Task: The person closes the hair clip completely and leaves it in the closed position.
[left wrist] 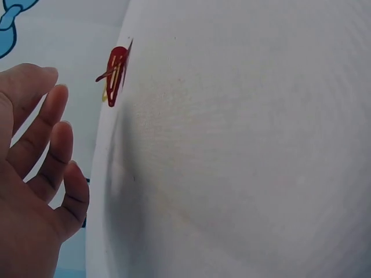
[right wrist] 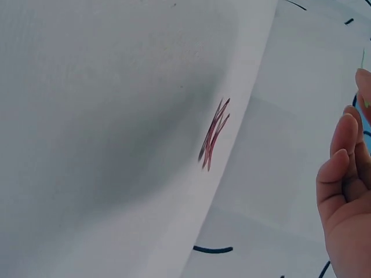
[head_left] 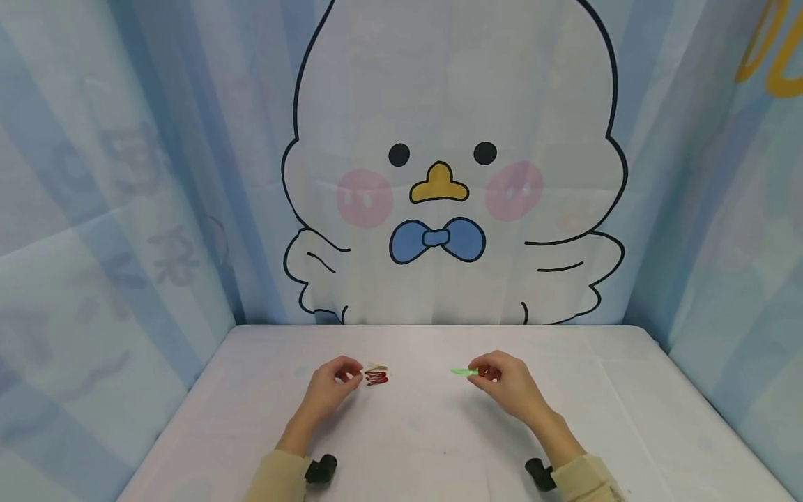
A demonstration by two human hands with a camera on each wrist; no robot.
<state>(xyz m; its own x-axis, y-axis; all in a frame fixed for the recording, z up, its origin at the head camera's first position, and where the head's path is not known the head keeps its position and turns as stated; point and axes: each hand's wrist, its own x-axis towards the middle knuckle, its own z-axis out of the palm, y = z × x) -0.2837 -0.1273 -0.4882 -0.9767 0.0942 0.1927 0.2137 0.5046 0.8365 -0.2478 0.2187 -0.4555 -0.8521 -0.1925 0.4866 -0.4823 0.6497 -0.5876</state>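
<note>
Several red snap hair clips (head_left: 376, 377) lie piled on the white table, with a pale yellow hair clip (head_left: 378, 367) on top. Just left of the pile is my left hand (head_left: 332, 385), its fingers loosely bent. In the left wrist view a gap shows between that hand (left wrist: 37, 145) and the red clips (left wrist: 117, 72), and nothing is in its fingers. My right hand (head_left: 509, 383) pinches a green hair clip (head_left: 464, 371) between thumb and fingertips, above the table to the right of the pile. The right wrist view shows the red clips (right wrist: 213, 136) edge-on and only part of the right hand (right wrist: 351, 168).
The white table (head_left: 439, 446) ends at a back edge close behind the clips. Beyond it hangs a curtain (head_left: 439, 279) printed with a cartoon bird, and blue-striped cloth stands on both sides. A dark wrist device (head_left: 321, 469) sits by the left sleeve, another (head_left: 539, 474) by the right.
</note>
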